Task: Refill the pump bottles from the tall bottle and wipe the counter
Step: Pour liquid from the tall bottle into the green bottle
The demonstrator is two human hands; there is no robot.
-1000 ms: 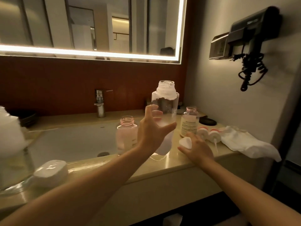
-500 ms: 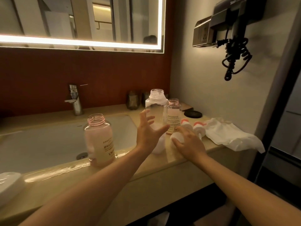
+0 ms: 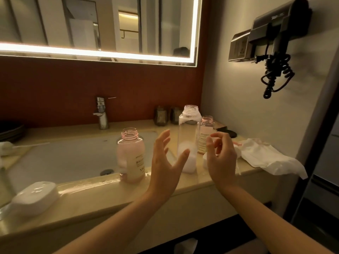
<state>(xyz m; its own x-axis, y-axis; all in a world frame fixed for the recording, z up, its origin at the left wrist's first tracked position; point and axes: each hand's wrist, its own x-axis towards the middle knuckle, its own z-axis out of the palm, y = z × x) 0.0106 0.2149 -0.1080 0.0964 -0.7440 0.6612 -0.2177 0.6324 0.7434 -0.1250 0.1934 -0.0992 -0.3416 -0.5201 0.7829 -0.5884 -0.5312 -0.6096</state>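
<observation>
The tall clear bottle (image 3: 189,136) stands uncapped on the counter (image 3: 102,191), nearly empty, with a little white liquid at its bottom. An uncapped pump bottle (image 3: 131,154) with pinkish contents stands to its left at the sink's front rim. A second uncapped pump bottle (image 3: 205,134) stands just behind the tall one on the right. My left hand (image 3: 165,162) hovers with fingers spread, just left of the tall bottle and apart from it. My right hand (image 3: 221,158) is raised to its right with fingers loosely curled, holding nothing. A white cap (image 3: 205,159) lies partly hidden behind that hand.
A crumpled white cloth (image 3: 266,156) lies at the counter's right end, overhanging the edge. The sink basin (image 3: 60,160) and faucet (image 3: 101,114) are to the left. A white soap dish (image 3: 34,198) sits at front left. A hair dryer (image 3: 275,33) hangs on the right wall.
My left hand set the tall bottle down on the counter and let go. My right hand lifted off the white cap. The view shifted right.
</observation>
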